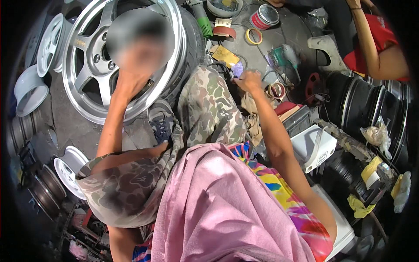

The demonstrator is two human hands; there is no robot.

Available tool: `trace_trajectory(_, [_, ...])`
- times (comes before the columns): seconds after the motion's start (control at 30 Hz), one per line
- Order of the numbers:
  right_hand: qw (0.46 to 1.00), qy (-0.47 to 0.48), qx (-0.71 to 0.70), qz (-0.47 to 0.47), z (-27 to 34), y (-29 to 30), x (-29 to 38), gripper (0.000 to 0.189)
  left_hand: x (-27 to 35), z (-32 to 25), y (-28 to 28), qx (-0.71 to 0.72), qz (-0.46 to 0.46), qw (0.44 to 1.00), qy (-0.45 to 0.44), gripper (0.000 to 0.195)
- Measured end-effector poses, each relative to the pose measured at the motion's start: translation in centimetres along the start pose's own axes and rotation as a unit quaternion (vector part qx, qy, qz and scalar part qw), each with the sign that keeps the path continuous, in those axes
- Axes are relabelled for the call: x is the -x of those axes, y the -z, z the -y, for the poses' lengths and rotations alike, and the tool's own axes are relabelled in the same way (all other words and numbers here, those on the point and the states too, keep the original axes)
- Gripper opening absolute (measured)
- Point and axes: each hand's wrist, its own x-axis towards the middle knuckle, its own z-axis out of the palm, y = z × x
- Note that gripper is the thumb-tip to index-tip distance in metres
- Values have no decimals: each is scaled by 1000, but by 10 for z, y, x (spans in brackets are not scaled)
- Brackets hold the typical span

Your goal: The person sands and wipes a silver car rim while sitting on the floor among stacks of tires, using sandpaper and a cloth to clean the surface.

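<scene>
A large silver alloy wheel rim (106, 88) with several spokes leans against a black tyre (193, 42) at the upper left. My left hand (136, 78) lies over the rim's spokes; a blurred patch covers its fingers, so its grip is hidden. To the right of my camouflage-clad knee is my right hand (250, 80), fingers curled, close to a purple abrasive piece (237, 68) and dark cables. Whether it holds anything cannot be made out. A yellow sandpaper sheet (226, 55) lies just beyond it.
Past my right hand lie a green-bodied power tool (284, 57), tape rolls (254, 36) and a tin (264, 17). A green grinder (203, 23) rests beside the tyre. A person in red (379, 46) sits at the upper right. More rims (360, 101) stand right and left.
</scene>
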Motion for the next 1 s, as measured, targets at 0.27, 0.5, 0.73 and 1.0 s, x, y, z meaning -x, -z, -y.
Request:
trace_trajectory(0.27, [960, 113, -225, -118, -10, -34, 19, 24, 46, -53, 22, -9, -23, 999, -33, 14])
trace_trajectory(0.5, [878, 55, -476, 26, -40, -20, 46, 13, 61, -83, 7, 51, 122, 991, -15, 18])
trace_trajectory(0.73, [749, 261, -609, -1, 4, 101, 146, 11, 77, -125, 10, 121, 228, 966, 21, 22])
trace_trajectory(1.0, [676, 389, -619, 97, 65, 163, 210, 10, 82, -132, -2, 203, 314, 927, 28, 26])
